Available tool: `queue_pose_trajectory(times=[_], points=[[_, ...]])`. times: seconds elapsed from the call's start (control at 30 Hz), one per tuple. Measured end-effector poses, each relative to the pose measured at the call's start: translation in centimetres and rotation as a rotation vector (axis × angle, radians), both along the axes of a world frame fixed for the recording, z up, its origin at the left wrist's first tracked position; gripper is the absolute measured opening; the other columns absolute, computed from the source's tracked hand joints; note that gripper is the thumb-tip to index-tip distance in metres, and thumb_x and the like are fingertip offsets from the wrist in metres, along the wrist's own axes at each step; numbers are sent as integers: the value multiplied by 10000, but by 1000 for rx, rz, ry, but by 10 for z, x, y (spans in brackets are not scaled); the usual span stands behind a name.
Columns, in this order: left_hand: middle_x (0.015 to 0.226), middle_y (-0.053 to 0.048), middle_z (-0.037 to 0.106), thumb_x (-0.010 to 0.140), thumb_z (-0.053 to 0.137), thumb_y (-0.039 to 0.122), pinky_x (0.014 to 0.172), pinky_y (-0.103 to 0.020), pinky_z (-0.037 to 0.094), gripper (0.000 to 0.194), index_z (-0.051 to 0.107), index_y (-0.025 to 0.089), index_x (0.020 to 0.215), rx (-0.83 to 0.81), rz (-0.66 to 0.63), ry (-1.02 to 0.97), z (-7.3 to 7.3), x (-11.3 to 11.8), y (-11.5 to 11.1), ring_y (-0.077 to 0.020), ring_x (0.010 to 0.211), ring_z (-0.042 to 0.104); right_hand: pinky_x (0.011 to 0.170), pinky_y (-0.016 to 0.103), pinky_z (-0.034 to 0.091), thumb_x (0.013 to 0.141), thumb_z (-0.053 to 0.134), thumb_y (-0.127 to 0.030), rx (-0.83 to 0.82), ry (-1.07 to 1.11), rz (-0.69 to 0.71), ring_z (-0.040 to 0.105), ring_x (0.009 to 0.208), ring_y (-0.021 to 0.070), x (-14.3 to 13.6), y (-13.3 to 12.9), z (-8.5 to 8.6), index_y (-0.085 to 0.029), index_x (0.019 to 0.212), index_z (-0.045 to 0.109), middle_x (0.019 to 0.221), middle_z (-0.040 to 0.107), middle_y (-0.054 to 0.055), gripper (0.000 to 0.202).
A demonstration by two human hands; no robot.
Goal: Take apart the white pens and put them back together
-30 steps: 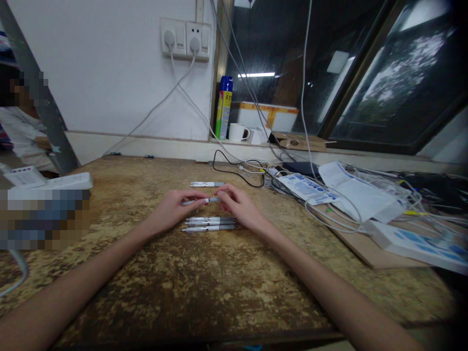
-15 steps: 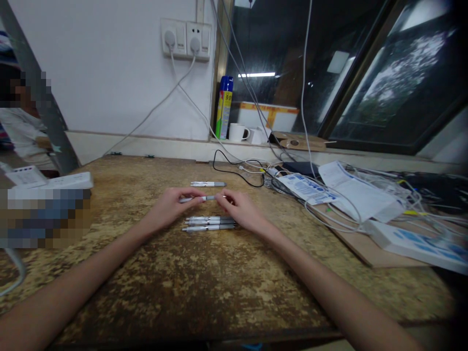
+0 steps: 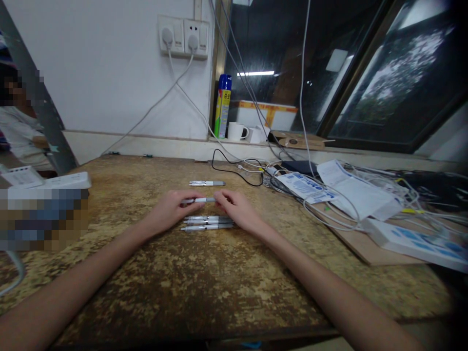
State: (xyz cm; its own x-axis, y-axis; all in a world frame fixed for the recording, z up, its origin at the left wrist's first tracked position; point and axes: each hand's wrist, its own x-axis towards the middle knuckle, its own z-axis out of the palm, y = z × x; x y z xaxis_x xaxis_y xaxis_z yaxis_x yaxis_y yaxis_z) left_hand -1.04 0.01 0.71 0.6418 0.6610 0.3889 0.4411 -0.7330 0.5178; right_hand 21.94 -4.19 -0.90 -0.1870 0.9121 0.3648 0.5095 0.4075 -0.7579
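A white and grey pen (image 3: 200,200) lies crosswise between my two hands, just over the worn wooden table (image 3: 190,287). My left hand (image 3: 173,207) is closed on its left part, thumb and fingers pinching the barrel. At the grey right end, the fingers of my right hand (image 3: 234,207) pinch the tip, which they hide. Beyond the hands another pen (image 3: 207,183) rests on the table. Nearer to me, several similar pens (image 3: 206,226) lie side by side, their right ends partly behind my right hand.
A power strip (image 3: 69,181) sits at the left. Tangled cables, papers (image 3: 354,187) and a white-and-blue box (image 3: 413,243) crowd the right side. A spray can (image 3: 223,107) and a mug (image 3: 237,131) stand on the window sill. A person (image 3: 22,131) is at the far left.
Both hands keep hold of the pen, and more of its white barrel shows between the fingers. The whole view has shifted slightly.
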Motion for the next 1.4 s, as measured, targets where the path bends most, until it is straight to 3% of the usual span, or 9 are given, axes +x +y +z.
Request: queue_pose_trajectory(times=[0.17, 0.37, 0.67, 0.83, 0.93, 1.0, 1.13, 1.27, 1.4], points=[[1159, -51, 795, 1018, 550, 495, 912, -339, 496, 374, 788, 232, 1135, 26, 6, 2, -1, -1, 0, -254, 1030, 716, 650, 281, 296, 1036, 446, -518, 75, -21, 70, 442, 674, 150, -1, -3, 6, -205, 731, 532, 698, 520, -13, 445], [1090, -62, 811, 1001, 582, 486, 884, -333, 500, 357, 812, 230, 1098, 15, 25, -22, 4, 2, -6, -242, 962, 722, 586, 292, 240, 991, 485, -542, -135, 197, 162, 325, 598, 139, 2, 4, 3, -229, 673, 405, 642, 354, -36, 453], [883, -66, 775, 838, 776, 506, 597, -260, 458, 415, 789, 172, 1086, -335, 151, -308, 10, 2, 1, -160, 679, 620, 567, 302, 253, 977, 496, -581, -211, 297, 111, 356, 577, 142, 4, 6, 6, -219, 672, 485, 613, 419, -22, 474], [1084, -112, 749, 841, 761, 549, 657, -260, 494, 481, 764, 162, 1126, -458, 125, -454, 5, 1, 9, -208, 894, 648, 605, 292, 320, 1034, 431, -518, -195, 147, 226, 438, 615, 144, -2, 1, 4, -198, 757, 603, 668, 521, -9, 456], [1077, -93, 715, 918, 667, 567, 724, -279, 521, 428, 745, 168, 1054, -536, 25, -490, 3, 2, 8, -205, 935, 640, 684, 290, 383, 1023, 497, -447, -74, 111, 214, 522, 715, 153, -3, 0, 3, -201, 800, 613, 768, 594, 2, 352], [921, -50, 684, 953, 617, 568, 738, -275, 518, 413, 728, 173, 998, -583, -39, -480, 3, 4, 5, -177, 850, 626, 721, 295, 408, 1002, 551, -401, -11, 119, 207, 561, 765, 161, -2, 2, 1, -200, 827, 637, 811, 636, 12, 279], [619, 31, 510, 972, 550, 611, 521, -227, 373, 467, 719, 178, 1016, -603, -65, -342, 6, 7, -2, -121, 546, 440, 688, 295, 403, 931, 669, -393, -13, 157, 197, 551, 722, 155, 1, 6, -2, -183, 837, 687, 801, 663, 17, 231], [557, 40, 444, 967, 517, 634, 497, -247, 307, 498, 713, 178, 926, -526, -79, -262, 8, 9, -3, -118, 494, 345, 624, 279, 376, 856, 756, -471, -24, 207, 138, 512, 672, 143, -3, 4, -1, -190, 803, 638, 747, 614, -6, 309], [577, 21, 453, 984, 514, 627, 531, -268, 308, 511, 622, 192, 739, -474, -96, -228, 7, 7, -1, -123, 525, 365, 744, 292, 465, 917, 690, -475, -34, 330, 208, 596, 817, 164, -10, -1, 5, -225, 1027, 641, 936, 674, 22, 277]])
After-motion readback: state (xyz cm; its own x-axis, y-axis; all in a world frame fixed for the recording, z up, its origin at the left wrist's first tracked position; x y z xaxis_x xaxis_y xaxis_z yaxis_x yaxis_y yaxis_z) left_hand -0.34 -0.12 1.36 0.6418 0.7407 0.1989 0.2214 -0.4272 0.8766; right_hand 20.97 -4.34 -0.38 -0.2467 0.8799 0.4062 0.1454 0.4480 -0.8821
